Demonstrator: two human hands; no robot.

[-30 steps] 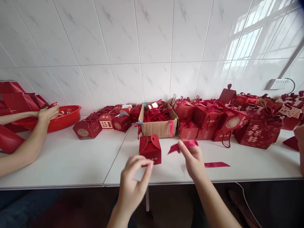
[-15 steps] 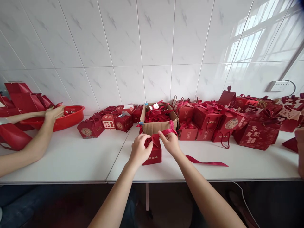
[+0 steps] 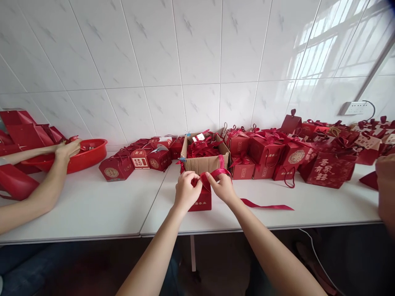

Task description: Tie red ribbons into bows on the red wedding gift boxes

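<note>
A small red box (image 3: 202,200) with gold characters stands near the table's front edge, partly hidden by my hands. My left hand (image 3: 187,189) pinches red ribbon at the top left of the box, its fingers closed. Thumb and fingers of my right hand (image 3: 221,185) are closed on the red ribbon (image 3: 222,171), which loops over that hand. Between the two hands the ribbon lies above the box top; how it passes there is too small to tell. Another strip of ribbon (image 3: 267,206) lies on the table to the right.
An open cardboard box (image 3: 205,164) full of red ribbons stands behind. Red gift boxes (image 3: 265,152) crowd the right; more boxes (image 3: 115,166) stand left. Another person's hands (image 3: 68,149) are at a red basin (image 3: 92,155). A person's hand (image 3: 385,189) shows at the right edge.
My hands have come closer together above the box, the left one moving right and slightly up. The ribbon loop over my right hand is rounder. The view has shifted slightly.
</note>
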